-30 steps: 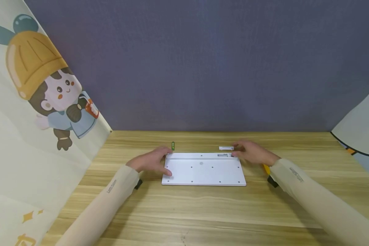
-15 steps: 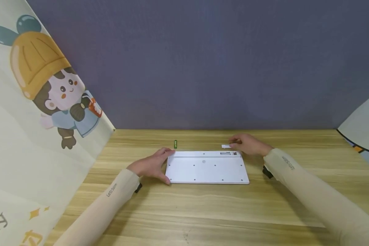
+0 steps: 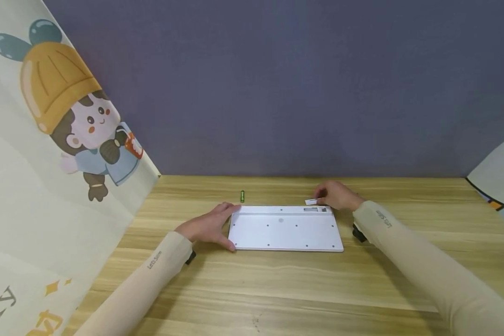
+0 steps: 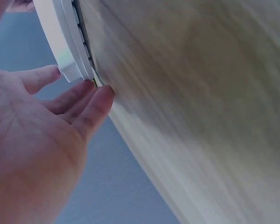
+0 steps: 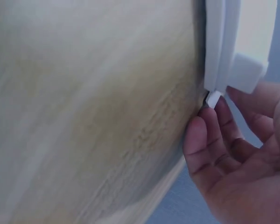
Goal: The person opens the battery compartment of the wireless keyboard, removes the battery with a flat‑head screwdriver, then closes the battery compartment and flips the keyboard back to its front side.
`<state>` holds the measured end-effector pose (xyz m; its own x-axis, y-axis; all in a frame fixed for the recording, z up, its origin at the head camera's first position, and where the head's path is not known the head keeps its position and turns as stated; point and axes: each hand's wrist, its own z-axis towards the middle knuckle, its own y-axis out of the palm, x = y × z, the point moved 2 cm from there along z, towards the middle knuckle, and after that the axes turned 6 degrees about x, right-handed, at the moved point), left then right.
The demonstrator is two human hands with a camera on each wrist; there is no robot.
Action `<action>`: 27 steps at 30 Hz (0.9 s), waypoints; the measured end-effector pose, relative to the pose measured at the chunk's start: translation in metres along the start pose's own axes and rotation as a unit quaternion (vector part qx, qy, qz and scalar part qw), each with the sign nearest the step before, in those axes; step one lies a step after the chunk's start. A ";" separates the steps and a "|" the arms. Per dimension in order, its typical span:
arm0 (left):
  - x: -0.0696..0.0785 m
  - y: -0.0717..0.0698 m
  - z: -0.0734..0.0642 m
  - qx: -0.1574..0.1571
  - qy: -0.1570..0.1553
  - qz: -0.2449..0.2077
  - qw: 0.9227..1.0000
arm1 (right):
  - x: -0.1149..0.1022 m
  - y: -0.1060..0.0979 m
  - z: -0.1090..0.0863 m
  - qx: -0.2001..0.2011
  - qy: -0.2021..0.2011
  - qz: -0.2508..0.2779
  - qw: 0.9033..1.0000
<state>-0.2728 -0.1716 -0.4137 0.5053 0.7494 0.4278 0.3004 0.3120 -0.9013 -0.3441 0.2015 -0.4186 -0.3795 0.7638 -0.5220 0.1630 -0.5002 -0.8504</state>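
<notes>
A white keyboard [image 3: 285, 233] lies upside down on the wooden table, its several screw dots facing up. Near its far right corner the battery compartment [image 3: 315, 209] is uncovered. My left hand [image 3: 206, 227] holds the keyboard's left end, thumb at the near corner and fingers at the far one; in the left wrist view, fingertips [image 4: 100, 100] touch its edge. Just beyond the far right corner, my right hand [image 3: 338, 195] pinches a small white battery cover [image 3: 311, 202], partly hidden by the fingers. A green battery [image 3: 242, 196] lies behind the keyboard's far left part.
The wooden table [image 3: 218, 289] runs back to a dark blue-grey panel [image 3: 302, 93]. At the left stands a pale sheet with a cartoon figure [image 3: 96, 121]. A pale curved item [image 3: 500, 163] borders the right side.
My right hand has left the compartment's end and pinched the battery cover, which is now tilted. My left thumb has moved to the near left corner. The view has shifted slightly.
</notes>
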 end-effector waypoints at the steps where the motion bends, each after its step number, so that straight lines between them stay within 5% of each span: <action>1: 0.000 0.000 0.000 -0.001 -0.003 0.002 1.000 | 0.001 0.000 0.000 0.002 0.001 0.001 1.000; 11: -0.001 0.002 0.000 0.004 -0.011 0.018 1.000 | -0.002 -0.012 -0.009 0.042 -0.032 0.048 0.997; 19: -0.002 0.002 0.000 0.006 -0.004 0.018 1.000 | -0.012 -0.019 -0.018 -0.035 -0.050 0.087 0.994; 27: -0.001 0.002 0.000 0.005 0.004 0.018 1.000 | -0.014 -0.016 -0.019 -0.032 -0.056 0.074 0.995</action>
<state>-0.2726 -0.1720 -0.4157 0.5225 0.7549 0.3964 0.2738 0.2917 -0.9165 -0.3243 0.2063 -0.3993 -0.4464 0.6314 -0.6340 0.2814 -0.5735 -0.7693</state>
